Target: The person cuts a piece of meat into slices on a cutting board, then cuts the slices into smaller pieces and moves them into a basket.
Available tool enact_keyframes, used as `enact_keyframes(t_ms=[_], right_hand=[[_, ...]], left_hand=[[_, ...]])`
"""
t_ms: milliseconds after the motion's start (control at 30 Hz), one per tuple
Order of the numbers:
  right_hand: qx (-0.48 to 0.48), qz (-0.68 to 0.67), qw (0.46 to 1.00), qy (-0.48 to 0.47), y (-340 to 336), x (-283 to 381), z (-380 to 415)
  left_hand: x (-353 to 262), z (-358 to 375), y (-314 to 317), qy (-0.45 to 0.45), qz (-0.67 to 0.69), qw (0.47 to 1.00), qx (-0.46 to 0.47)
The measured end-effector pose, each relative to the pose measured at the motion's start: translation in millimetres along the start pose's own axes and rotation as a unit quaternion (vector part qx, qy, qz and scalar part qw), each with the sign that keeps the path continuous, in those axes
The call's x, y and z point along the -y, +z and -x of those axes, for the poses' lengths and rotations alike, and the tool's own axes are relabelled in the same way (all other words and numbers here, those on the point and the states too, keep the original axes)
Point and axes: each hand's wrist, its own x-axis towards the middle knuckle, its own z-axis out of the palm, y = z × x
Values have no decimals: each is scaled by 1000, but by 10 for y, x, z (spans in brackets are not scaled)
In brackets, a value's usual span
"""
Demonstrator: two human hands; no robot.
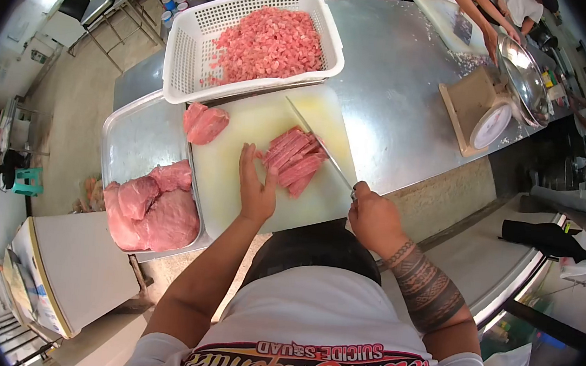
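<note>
My right hand (373,219) is wrapped round the handle of a long kitchen knife (331,158), whose blade slants up and left along the right side of some meat strips (294,158). The strips lie side by side on a pale cutting board (278,118). At their left edge, my left hand (257,188) has its fingers stretched out and thumb apart, close to or touching the meat. A separate chunk of raw meat (205,124) rests at the board's upper left.
A white perforated basket (179,66) of diced meat stands behind the board. Left is a metal tray (125,128) with large meat pieces (153,208). At right on the steel table (388,72) are a dial scale (480,111) and metal bowl (524,75), near another person's arms (475,10).
</note>
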Motion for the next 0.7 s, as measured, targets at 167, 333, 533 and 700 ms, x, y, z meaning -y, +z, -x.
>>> enact_keyframes(t_ms=[167, 333, 533, 700], right_hand=[[12, 33, 999, 1, -71, -231, -245], [61, 20, 998, -25, -24, -279, -386], [113, -13, 988, -106, 78, -217, -483], [132, -35, 976, -168, 175, -125, -579]], left_hand=[[-115, 122, 330, -13, 52, 995, -86], [-329, -4, 843, -71, 55, 984, -153], [-516, -44, 851, -63, -277, 954, -101], [-274, -50, 570, -56, -319, 937, -134]])
